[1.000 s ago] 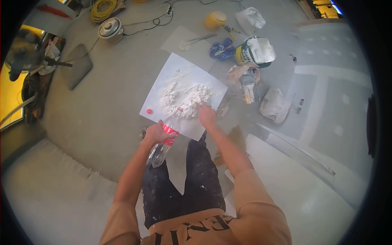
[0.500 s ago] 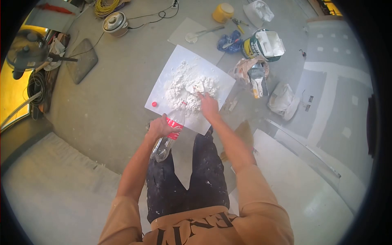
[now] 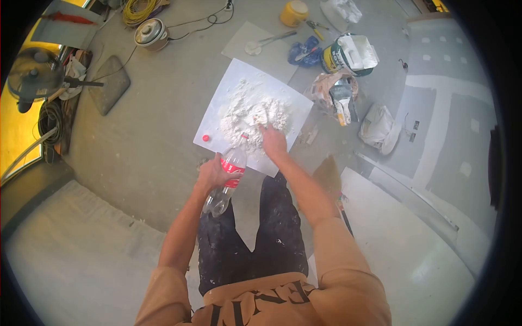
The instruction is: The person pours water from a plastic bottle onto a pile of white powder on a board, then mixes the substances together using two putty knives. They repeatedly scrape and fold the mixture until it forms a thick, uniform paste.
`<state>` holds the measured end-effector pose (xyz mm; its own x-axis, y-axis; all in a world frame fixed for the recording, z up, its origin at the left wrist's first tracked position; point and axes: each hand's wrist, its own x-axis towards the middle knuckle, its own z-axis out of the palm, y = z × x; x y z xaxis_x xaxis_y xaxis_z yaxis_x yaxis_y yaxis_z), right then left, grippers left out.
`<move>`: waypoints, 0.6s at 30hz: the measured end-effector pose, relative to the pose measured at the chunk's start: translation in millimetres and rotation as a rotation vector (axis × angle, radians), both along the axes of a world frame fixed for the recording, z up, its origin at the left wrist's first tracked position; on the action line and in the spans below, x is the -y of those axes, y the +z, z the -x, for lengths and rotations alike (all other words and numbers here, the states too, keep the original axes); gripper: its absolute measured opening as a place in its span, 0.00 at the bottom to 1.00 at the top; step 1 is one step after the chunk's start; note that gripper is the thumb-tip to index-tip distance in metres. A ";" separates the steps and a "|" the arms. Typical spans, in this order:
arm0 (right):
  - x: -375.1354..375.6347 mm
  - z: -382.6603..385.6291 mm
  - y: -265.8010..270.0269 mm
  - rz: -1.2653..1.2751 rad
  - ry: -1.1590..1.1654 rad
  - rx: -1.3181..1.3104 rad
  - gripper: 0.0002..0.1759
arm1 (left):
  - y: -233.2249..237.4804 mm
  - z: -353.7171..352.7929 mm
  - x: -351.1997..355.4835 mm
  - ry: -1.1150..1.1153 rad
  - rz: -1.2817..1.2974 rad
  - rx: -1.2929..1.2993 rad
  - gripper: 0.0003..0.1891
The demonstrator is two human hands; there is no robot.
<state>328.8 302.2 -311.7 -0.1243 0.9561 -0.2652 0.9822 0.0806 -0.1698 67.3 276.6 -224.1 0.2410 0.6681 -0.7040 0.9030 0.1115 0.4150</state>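
Note:
My left hand (image 3: 213, 173) is wrapped round a clear plastic bottle (image 3: 234, 161) with a red label, tilted so that its open neck lies at the near edge of a heap of white powder (image 3: 234, 117). The powder is spread over a white square board (image 3: 212, 111) on the floor. A red cap (image 3: 206, 138) rests on the board's left part. My right hand (image 3: 273, 142) is over the heap, fingers closed on a small scraper-like tool (image 3: 259, 115) dusted with powder; its exact shape is hard to make out.
Right of the board stand an open bag (image 3: 325, 89) with a tool on it, a bucket (image 3: 348, 57), a yellow tub (image 3: 294, 13) and a white sack (image 3: 376, 127). A lidded pot (image 3: 151, 33) and a fan (image 3: 35, 73) are at the left. White panels lie beside my legs.
My right hand and the tool have shifted slightly left over the powder. The bottle stays in my left hand, nearly in place. The camera view has moved a little.

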 end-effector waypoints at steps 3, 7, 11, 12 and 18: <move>25.7 12.2 2.2 0.042 0.082 -0.053 0.27 | -2.1 3.1 7.5 0.019 0.028 -0.002 0.62; 36.6 -14.0 20.9 0.098 0.049 -0.040 0.28 | -5.4 2.7 3.4 -0.010 0.044 -0.006 0.61; 39.1 -29.9 36.1 0.062 -0.022 -0.021 0.28 | -11.1 0.6 3.9 -0.042 0.037 -0.027 0.61; 37.3 -31.8 37.3 0.033 -0.025 -0.015 0.28 | -11.8 -0.8 3.2 -0.046 0.037 -0.026 0.61; 12.7 -14.3 -0.7 -0.003 -0.154 -0.037 0.24 | -14.5 -6.7 2.2 -0.067 0.050 -0.064 0.60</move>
<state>343.1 289.6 -312.4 0.0141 0.9654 -0.2604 0.9761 -0.0698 -0.2058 74.0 274.4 -238.5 0.2376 0.6159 -0.7512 0.9334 0.0693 0.3521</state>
